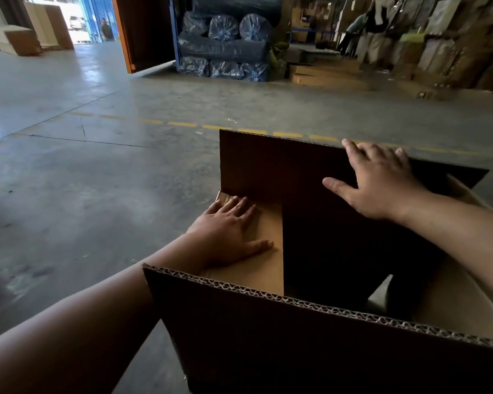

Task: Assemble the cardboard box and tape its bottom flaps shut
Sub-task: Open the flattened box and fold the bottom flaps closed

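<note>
1. Left hand: palm down, flat on the light-coloured left flap inside the cardboard box. Fingers extended and slightly spread, tips toward the far-left corner; thumb out to the right. Open, pressing, nothing clasped. Forearm crosses over the box's near-left corner.
2. Right hand: reaches from the right over the box. Fingertips rest on the top edge of the far flap; thumb lies against that flap's inner face. Fingers splayed, laid on the flap rather than closed around it.
3. Box: brown corrugated cardboard, on the concrete floor directly in front of the person, open end up. Near flap stands up toward the camera, fluted edge exposed. Far flap stands roughly upright, inner face in shadow.
4. Right flap: light-coloured, lies low on the right side; a notch-like gap shows at its near-left edge.
5. Box interior: dark between the side flaps; cannot tell whether it holds anything.
6. Surroundings: yellow dashed line on the floor beyond the box; blue-wrapped bundles stacked at the back; flat cartons to their right.
</note>
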Tool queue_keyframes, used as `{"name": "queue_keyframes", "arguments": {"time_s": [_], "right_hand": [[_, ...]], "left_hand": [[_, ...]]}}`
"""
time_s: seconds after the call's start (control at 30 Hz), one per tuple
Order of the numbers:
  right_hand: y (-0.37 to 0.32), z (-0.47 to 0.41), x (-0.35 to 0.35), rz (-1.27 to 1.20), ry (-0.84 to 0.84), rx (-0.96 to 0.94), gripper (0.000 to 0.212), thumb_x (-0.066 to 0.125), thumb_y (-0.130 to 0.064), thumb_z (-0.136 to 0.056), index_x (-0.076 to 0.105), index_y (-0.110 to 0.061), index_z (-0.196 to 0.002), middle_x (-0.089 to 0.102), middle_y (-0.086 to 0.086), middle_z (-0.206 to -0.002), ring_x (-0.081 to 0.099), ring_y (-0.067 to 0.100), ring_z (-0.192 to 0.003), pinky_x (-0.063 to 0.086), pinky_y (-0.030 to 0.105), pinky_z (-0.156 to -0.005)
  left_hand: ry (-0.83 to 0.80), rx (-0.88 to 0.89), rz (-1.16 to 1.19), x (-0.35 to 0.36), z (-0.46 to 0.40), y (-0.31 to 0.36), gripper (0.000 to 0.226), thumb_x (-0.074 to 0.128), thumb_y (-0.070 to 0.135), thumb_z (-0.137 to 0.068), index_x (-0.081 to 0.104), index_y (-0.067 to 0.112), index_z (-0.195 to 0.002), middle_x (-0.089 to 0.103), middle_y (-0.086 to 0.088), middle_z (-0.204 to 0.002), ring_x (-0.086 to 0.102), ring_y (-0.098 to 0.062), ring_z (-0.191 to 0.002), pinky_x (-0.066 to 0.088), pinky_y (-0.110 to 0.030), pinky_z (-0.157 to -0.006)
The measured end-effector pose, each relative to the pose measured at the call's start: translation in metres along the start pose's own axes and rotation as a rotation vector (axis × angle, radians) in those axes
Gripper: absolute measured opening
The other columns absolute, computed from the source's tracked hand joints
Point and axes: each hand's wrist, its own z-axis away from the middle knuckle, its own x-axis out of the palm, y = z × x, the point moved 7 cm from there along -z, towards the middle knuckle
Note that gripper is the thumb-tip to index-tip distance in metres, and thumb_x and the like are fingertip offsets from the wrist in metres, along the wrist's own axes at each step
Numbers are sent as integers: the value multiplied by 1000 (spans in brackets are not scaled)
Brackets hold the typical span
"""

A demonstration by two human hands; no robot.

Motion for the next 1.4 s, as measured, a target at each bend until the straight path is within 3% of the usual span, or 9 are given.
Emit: {"name": "queue_keyframes", "arguments": {"time_s": [0.27,0.5,0.63,0.77,0.87,0.97,1.1,1.23,1.4], "right_hand": [[6,1,-10,-153,-115,-34,87,34,-70,-86,1,-26,-153,4,7,-162,3,22,-148,-2,47,-117],[41,12,-46,-282,-163,-15,86,38,-68,-86,8,-25,-154,12,2,-161,12,20,-147,13,37,-118],[91,36,-65,-394,-128,61,78,39,-66,-87,18,-28,-152,21,1,-159,21,20,-144,19,33,-112],[166,69,-57,-505,-145,212,67,37,-60,-90,31,-28,-149,35,4,-153,38,23,-136,30,29,-100],[202,99,-30,-594,-171,289,74,35,-69,-83,40,-28,-145,43,2,-149,43,19,-132,29,24,-93],[199,115,5,-697,-204,208,101,24,-91,-66,39,-30,-144,39,-10,-147,37,6,-130,26,15,-96],[156,117,25,-885,-173,19,78,25,-81,-77,30,-37,-141,32,-23,-143,32,-11,-128,19,-5,-91],[132,110,56,-922,-229,-37,75,23,-75,-85,17,-39,-150,17,-19,-156,14,-8,-141,13,16,-114],[113,105,108,-400,-391,-122,86,8,-81,-79,5,-36,-152,-1,-9,-161,-10,10,-146,0,39,-119]], "left_hand": [[41,9,89,-10,3,1,96,28,87,-78,16,32,-156,5,4,-165,0,-15,-151,0,-38,-121],[258,19,268,-77,19,-34,93,35,91,-70,63,24,-129,57,0,-140,52,-17,-130,36,-31,-110],[342,9,318,-151,5,-28,88,38,91,-68,61,32,-129,63,3,-131,60,-20,-118,48,-46,-100],[180,12,398,-173,-26,30,101,50,88,-64,37,34,-148,42,-8,-151,44,-29,-135,42,-49,-107],[170,59,210,-169,-46,83,97,39,79,-73,13,36,-156,10,-2,-165,18,-29,-149,24,-51,-117],[112,4,104,-148,-64,100,98,25,83,-73,1,37,-156,-4,0,-166,-5,-23,-151,2,-55,-119],[91,0,33,-132,-67,102,94,18,82,-75,-2,38,-155,-6,2,-165,-11,-22,-150,-10,-54,-117],[104,44,33,-132,-61,100,90,17,80,-77,-3,39,-155,-6,2,-165,-13,-20,-150,-9,-49,-118],[127,49,30,-130,-61,99,90,18,81,-76,-3,41,-154,-6,5,-165,-13,-17,-150,-8,-47,-120]]}}
